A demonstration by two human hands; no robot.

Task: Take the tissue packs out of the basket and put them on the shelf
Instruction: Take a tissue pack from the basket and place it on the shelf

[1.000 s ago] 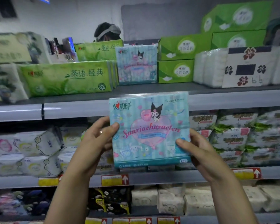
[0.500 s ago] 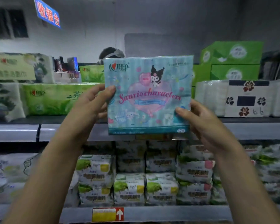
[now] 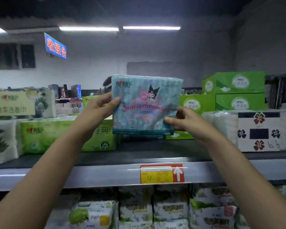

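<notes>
**A:** Where is the tissue pack?

**B:** The tissue pack point(image 3: 145, 104) stands upright between the 2 hands, raised over the top shelf point(image 3: 106, 176). Its blue cartoon front faces the camera. I cannot tell whether its bottom edge touches anything.

**A:** And the hands?

**B:** Both are clamped on it. The left hand point(image 3: 96, 111) grips the left edge, thumb on the front and fingers behind. The right hand point(image 3: 186, 121) grips the right edge lower down, thumb across the front near the bottom corner.

**A:** What lies around them?

**B:** Left of the left hand, green packs point(image 3: 45, 136) lie on the shelf, with pale leaf-printed packs point(image 3: 2, 139) further left. Right of the right hand sits a white pack with dark flowers point(image 3: 258, 131). Above and behind that hand, green boxes point(image 3: 238, 90) are stacked. Below the hands, a red and yellow price tag point(image 3: 162, 174) with a white arrow is on the shelf's front edge. Under the forearms, white and green packs point(image 3: 170, 210) fill the lower shelf. High to the left of the left hand hangs a blue sign point(image 3: 55, 46) with red characters.
</notes>
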